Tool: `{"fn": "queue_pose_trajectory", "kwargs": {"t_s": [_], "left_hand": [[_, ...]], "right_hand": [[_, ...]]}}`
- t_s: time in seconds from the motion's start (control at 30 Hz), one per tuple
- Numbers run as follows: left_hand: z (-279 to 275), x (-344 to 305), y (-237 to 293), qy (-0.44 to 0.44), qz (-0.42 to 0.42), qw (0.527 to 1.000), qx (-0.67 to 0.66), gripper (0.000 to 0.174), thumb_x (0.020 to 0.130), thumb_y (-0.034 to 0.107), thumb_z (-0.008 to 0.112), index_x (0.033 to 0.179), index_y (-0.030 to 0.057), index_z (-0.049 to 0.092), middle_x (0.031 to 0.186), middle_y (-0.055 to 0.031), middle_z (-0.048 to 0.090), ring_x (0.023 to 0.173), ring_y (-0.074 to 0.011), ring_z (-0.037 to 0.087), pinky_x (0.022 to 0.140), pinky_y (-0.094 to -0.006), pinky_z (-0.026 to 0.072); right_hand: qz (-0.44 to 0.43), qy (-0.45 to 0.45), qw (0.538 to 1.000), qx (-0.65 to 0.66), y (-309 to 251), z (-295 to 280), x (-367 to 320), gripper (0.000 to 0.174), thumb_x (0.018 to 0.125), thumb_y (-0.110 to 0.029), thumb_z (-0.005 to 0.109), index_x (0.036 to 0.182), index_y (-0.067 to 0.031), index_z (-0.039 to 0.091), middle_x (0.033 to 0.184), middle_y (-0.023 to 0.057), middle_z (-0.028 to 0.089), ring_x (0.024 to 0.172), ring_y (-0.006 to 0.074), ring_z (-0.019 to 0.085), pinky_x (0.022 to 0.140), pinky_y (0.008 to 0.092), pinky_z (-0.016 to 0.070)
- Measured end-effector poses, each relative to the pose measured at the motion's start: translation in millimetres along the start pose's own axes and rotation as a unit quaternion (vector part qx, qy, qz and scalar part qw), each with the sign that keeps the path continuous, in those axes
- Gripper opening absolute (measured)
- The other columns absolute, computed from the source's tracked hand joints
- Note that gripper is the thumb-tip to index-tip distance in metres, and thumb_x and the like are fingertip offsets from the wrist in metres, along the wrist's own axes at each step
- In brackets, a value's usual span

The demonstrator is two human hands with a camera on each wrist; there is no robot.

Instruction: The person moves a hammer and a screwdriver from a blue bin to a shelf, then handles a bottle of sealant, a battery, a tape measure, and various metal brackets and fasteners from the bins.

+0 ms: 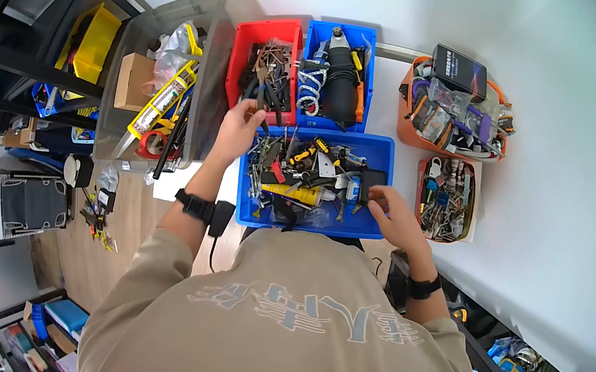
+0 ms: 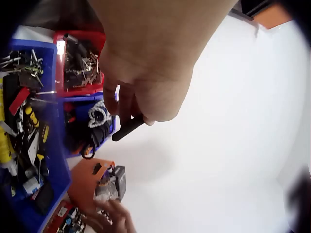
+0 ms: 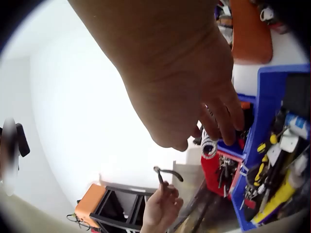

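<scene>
In the head view my left hand (image 1: pixel 235 136) pinches dark pliers (image 1: pixel 261 97) by the front edge of the red bin (image 1: pixel 237 57). One black handle (image 2: pixel 128 129) sticks out below the fingers in the left wrist view. The right wrist view shows the pliers (image 3: pixel 160 175) upright in that hand, a curved handle off to one side. My right hand (image 1: pixel 399 220) hangs with relaxed fingers at the right side of the blue tray (image 1: pixel 241 184), beside a black box-like item (image 1: pixel 372 179); whether it touches this item I cannot tell. Yellow tubes and mixed tools fill the tray.
Behind the tray, a blue bin (image 1: pixel 359 125) holds a black tool and rope. To the right are an orange basket (image 1: pixel 411 130) and a red tin (image 1: pixel 418 220) of small parts. A clear tub (image 1: pixel 211 93) with a caulk tube stands left, near black shelving (image 1: pixel 35 63).
</scene>
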State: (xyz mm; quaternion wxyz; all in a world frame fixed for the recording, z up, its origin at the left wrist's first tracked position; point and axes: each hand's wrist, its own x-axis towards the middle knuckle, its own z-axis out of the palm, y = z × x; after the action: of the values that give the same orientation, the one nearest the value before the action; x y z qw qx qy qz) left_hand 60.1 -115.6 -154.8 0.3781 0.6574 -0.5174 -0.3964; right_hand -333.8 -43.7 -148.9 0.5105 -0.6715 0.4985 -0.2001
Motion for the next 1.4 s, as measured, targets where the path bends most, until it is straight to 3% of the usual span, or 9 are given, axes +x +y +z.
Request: {"fn": "queue_pose_trajectory", "kwargs": {"t_s": [0.2, 0.33, 0.53, 0.6, 0.67, 0.77, 0.9, 1.1, 1.4], "left_hand": [[20.8, 99.6, -51.2, 0.138, 0.026, 0.979, 0.146, 0.034, 0.094, 0.020, 0.069, 0.117, -0.0046, 0.069, 0.107, -0.0225, 0.074, 0.102, -0.0335, 0.072, 0.089, -0.0387, 0.0543], [21.6, 131.1, -96.8, 0.064, -0.085, 0.953, 0.284, 0.036, 0.089, 0.026, 0.071, 0.113, -0.0003, 0.073, 0.106, -0.0209, 0.075, 0.102, -0.0339, 0.072, 0.092, -0.0420, 0.0554], [24.5, 42.4, -94.0, -0.098, 0.082, 0.963, 0.237, 0.025, 0.086, 0.022, 0.074, 0.098, 0.0001, 0.073, 0.091, -0.0179, 0.074, 0.085, -0.0311, 0.073, 0.080, -0.0409, 0.0566], [23.3, 2.0, -87.3, -0.227, -0.002, 0.952, 0.204, 0.028, 0.084, 0.024, 0.079, 0.097, 0.0006, 0.073, 0.091, -0.0168, 0.073, 0.087, -0.0300, 0.071, 0.081, -0.0398, 0.0553], [23.3, -31.3, -92.7, -0.250, 0.014, 0.931, 0.265, 0.052, 0.077, 0.029, 0.087, 0.118, 0.0036, 0.068, 0.118, -0.0189, 0.067, 0.105, -0.0301, 0.066, 0.091, -0.0404, 0.0532], [29.1, -60.5, -107.5, -0.224, 0.065, 0.932, 0.277, 0.074, 0.071, 0.027, 0.090, 0.134, 0.0080, 0.058, 0.120, -0.0144, 0.067, 0.113, -0.0331, 0.063, 0.097, -0.0421, 0.0521], [39.5, -74.1, -107.1, -0.160, 0.058, 0.911, 0.377, 0.066, 0.073, 0.028, 0.087, 0.131, 0.0134, 0.059, 0.120, -0.0105, 0.068, 0.112, -0.0336, 0.063, 0.097, -0.0430, 0.0515], [44.1, -76.1, -94.3, -0.138, 0.008, 0.930, 0.341, 0.063, 0.082, 0.037, 0.081, 0.136, 0.0146, 0.056, 0.120, -0.0109, 0.067, 0.116, -0.0327, 0.061, 0.097, -0.0429, 0.0507], [46.8, -67.3, -88.4, -0.133, 0.246, 0.863, 0.420, 0.034, 0.080, 0.022, 0.078, 0.112, 0.0142, 0.071, 0.120, -0.0063, 0.063, 0.114, -0.0267, 0.061, 0.093, -0.0421, 0.0483]], "right_hand": [[0.054, 0.005, 0.998, -0.026, 22.2, -8.7, -29.3, 0.034, 0.098, -0.016, 0.063, 0.127, 0.0015, 0.057, 0.111, 0.0189, 0.068, 0.099, 0.0315, 0.068, 0.087, 0.0391, 0.0540], [0.083, -0.016, 0.991, -0.102, 19.5, -12.7, -34.3, 0.035, 0.098, -0.021, 0.063, 0.125, 0.0012, 0.058, 0.111, 0.0199, 0.067, 0.100, 0.0347, 0.067, 0.087, 0.0418, 0.0532], [0.050, -0.035, 0.983, -0.175, 38.6, -4.7, -27.4, 0.032, 0.097, -0.023, 0.063, 0.120, -0.0020, 0.060, 0.115, 0.0184, 0.067, 0.104, 0.0371, 0.066, 0.088, 0.0449, 0.0525], [0.023, -0.065, 0.981, -0.183, 45.3, 3.9, -11.5, 0.031, 0.097, -0.024, 0.063, 0.119, -0.0030, 0.060, 0.114, 0.0174, 0.067, 0.104, 0.0373, 0.066, 0.087, 0.0457, 0.0526], [-0.006, -0.095, 0.977, -0.190, 51.1, 17.9, 7.2, 0.030, 0.097, -0.025, 0.063, 0.118, -0.0041, 0.060, 0.114, 0.0165, 0.067, 0.103, 0.0376, 0.066, 0.087, 0.0464, 0.0527], [-0.045, -0.133, 0.967, -0.212, 44.7, 36.1, 39.8, 0.029, 0.096, -0.027, 0.063, 0.116, -0.0057, 0.061, 0.113, 0.0151, 0.067, 0.103, 0.0378, 0.066, 0.086, 0.0479, 0.0532], [-0.072, -0.177, 0.939, -0.287, 24.3, 60.6, 72.3, 0.031, 0.095, -0.029, 0.063, 0.118, -0.0072, 0.061, 0.114, 0.0146, 0.066, 0.104, 0.0372, 0.066, 0.086, 0.0493, 0.0546], [-0.096, -0.151, 0.953, -0.244, 30.9, 105.1, 95.6, 0.034, 0.092, -0.027, 0.066, 0.118, -0.0064, 0.060, 0.115, 0.0154, 0.064, 0.106, 0.0367, 0.065, 0.087, 0.0484, 0.0546], [-0.125, -0.105, 0.956, -0.244, 20.3, 135.0, 102.9, 0.035, 0.088, -0.022, 0.072, 0.116, -0.0051, 0.059, 0.113, 0.0161, 0.062, 0.105, 0.0365, 0.064, 0.089, 0.0461, 0.0535]]}}
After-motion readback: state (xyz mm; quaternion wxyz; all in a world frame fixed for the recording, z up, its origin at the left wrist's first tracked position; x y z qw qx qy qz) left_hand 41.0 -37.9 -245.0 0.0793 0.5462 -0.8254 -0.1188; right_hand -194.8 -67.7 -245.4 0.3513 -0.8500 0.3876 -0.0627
